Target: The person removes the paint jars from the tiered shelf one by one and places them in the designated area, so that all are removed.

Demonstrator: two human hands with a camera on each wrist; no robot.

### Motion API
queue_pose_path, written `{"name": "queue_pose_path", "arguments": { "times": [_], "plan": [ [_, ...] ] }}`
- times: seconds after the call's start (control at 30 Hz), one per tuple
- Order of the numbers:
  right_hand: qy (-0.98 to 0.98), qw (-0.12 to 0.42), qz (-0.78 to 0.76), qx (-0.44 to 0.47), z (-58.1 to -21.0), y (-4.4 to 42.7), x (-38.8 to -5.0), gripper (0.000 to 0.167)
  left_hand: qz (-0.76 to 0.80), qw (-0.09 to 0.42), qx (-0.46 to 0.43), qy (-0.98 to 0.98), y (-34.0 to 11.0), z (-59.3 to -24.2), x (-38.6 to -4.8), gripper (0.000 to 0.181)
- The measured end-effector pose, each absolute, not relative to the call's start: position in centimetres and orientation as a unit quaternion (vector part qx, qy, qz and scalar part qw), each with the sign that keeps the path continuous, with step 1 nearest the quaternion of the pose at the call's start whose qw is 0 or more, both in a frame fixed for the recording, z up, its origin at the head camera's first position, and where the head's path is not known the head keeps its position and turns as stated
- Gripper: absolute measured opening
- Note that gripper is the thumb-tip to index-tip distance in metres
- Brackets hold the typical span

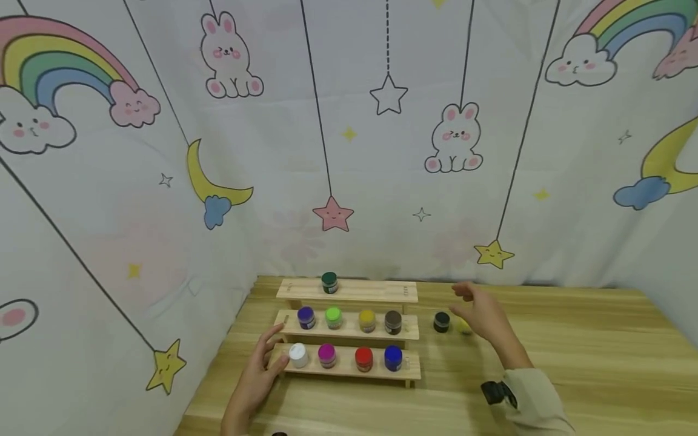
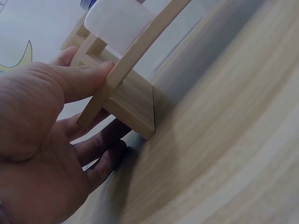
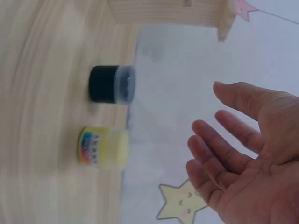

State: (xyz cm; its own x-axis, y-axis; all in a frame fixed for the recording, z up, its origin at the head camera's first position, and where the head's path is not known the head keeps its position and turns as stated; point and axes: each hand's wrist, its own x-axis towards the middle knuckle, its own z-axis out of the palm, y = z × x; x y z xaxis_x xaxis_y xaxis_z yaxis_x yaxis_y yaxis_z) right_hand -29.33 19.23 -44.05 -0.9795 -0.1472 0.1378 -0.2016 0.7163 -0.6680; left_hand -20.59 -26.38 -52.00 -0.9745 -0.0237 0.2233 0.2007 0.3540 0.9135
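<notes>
A three-step wooden rack (image 1: 349, 370) carries several paint jars. The left hand (image 1: 253, 378) grips the rack's left end at the lowest step, beside the white jar (image 1: 298, 355); in the left wrist view the thumb of this hand (image 2: 51, 126) lies on the step's edge, fingers beneath and behind. To the right of the rack, the right hand (image 1: 485, 318) hovers over a pale yellow jar (image 1: 465, 326), near a black jar (image 1: 442, 322). From the right wrist, the hand (image 3: 252, 158) holds nothing, fingers loosely bent, apart from the black jar (image 3: 110, 84) and yellow jar (image 3: 103, 148).
On the top step stands a dark green jar (image 1: 329, 283); purple, light green, yellow and brown jars (image 1: 393, 322) line the middle one. Magenta, red and blue jars (image 1: 393, 358) share the lowest. A printed curtain (image 1: 382, 242) hangs behind the table (image 1: 600, 351). A dark object (image 1: 280, 433) shows at the bottom edge.
</notes>
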Motion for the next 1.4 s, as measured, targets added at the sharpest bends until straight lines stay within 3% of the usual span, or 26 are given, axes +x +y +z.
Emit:
{"name": "queue_pose_path", "arguments": {
  "times": [0.83,1.4],
  "plan": [
    [-0.894,0.06,0.424,0.131,-39.2,11.6,-30.1,0.049,-0.562,0.107,-0.061,-0.818,-26.5,-52.2,-21.0,0.065],
    [-0.877,0.066,0.448,0.158,-38.0,7.5,-30.4,0.053,-0.573,0.1,-0.053,-0.812,-26.5,-52.0,-20.7,0.063]
  ]
}}
